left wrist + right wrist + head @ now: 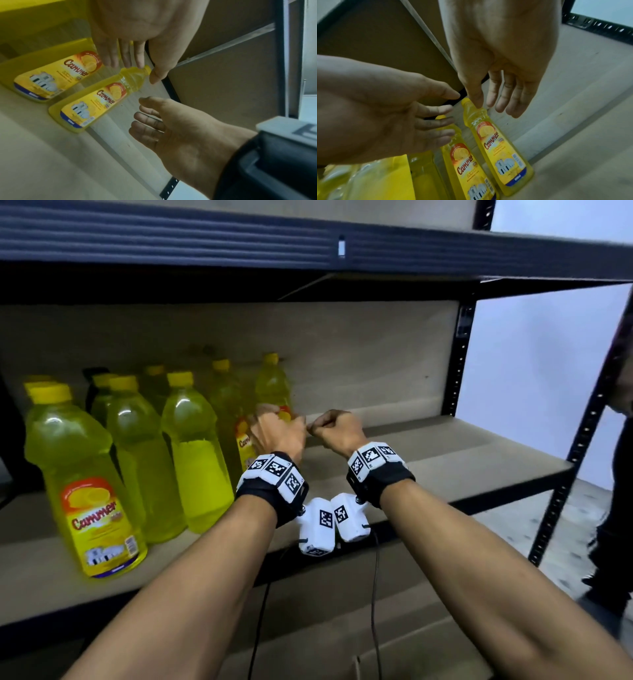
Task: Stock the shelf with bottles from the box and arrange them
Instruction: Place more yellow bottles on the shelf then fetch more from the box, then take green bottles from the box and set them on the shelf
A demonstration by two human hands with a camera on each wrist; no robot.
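Note:
Several yellow "Cammer" bottles [191, 446] stand in rows on the left half of the shelf board [445, 453]. My hands hover side by side at the right end of the rows. In front of the rightmost back bottle [272, 385], my left hand [279, 429] holds nothing; the left wrist view shows its fingers [137, 59] straight above that bottle [96, 106]. Just right of it, my right hand [337, 428] is empty too, fingers [494, 92] loosely extended near the bottle's neck [474, 113]. Neither hand grips a bottle. Whether a fingertip touches it is unclear.
The upper shelf [239, 241] hangs low over the bottles. A black perforated post [579, 446] bounds the right end of the bare board. A person in dark clothes [613, 508] stands beyond it. Brown cardboard [342, 628] lies below the shelf edge.

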